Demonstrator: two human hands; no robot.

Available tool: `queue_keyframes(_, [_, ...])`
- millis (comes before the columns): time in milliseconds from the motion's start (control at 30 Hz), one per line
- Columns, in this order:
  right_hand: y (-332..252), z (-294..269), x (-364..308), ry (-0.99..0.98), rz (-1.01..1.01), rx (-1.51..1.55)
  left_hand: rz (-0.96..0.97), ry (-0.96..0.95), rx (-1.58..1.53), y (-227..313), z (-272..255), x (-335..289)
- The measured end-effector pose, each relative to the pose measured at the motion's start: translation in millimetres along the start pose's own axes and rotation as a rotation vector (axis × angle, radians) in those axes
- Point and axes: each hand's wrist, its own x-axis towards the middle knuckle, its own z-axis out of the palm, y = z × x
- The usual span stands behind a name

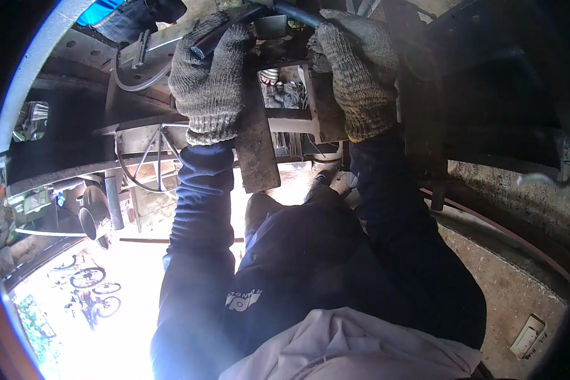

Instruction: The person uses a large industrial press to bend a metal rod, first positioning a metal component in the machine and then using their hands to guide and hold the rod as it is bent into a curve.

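Observation:
My left hand, in a grey knitted work glove, is closed around a dark round bar. The bar's blunt end sticks out between thumb and fingers. In a matching, dirtier glove, my right hand is closed on a second dark bar that slants down into its grip. Both bars rise toward each other at the top centre, where the picture's edge cuts off their meeting point. Between my wrists, a rusty flat steel plate points down toward me.
Dark steel framework surrounds both arms, with a rusty upright by my right wrist. A thin pale hose loops at the left. Below are a spoked wheel, an open pipe end and bicycles on glaring ground.

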Motion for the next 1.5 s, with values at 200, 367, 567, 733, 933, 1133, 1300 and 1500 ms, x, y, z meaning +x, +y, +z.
queue_keyframes(200, [-7.1, -1.4, 4.1, -0.057, -0.130, -0.069, -0.042, -0.028, -0.067, -0.3, -2.9, -1.7])
queue_keyframes(367, [-50.8, 0.4, 6.7, 0.014, 0.081, -0.238, 0.025, -0.053, -0.004, -0.1, -3.7, 0.2])
queue_keyframes(567, [-57.0, -0.4, 15.0, -0.033, 0.030, -0.336, 0.131, -0.023, 0.105, -12.8, -7.9, 3.8])
queue_keyframes(733, [-55.1, -1.1, 16.5, -0.039, 0.033, -0.304, 0.216, -0.026, 0.194, 0.9, -4.8, 1.4])
queue_keyframes(933, [-49.2, -3.3, 19.6, -0.088, -0.183, -0.394, 0.125, -0.031, 0.127, -5.7, -8.3, 2.3])
queue_keyframes(1133, [-32.7, -8.8, 24.8, -0.143, -0.460, -0.471, 0.165, 0.000, 0.113, 1.3, -4.5, 1.4])
queue_keyframes(1300, [-38.2, -9.1, 26.3, -0.184, -0.404, -0.489, 0.084, -0.090, 0.034, -2.7, -6.7, 4.1])
queue_keyframes(1500, [-40.1, -10.8, 26.6, -0.202, -0.306, -0.471, 0.100, 0.024, 0.071, -1.8, -1.5, 0.9])
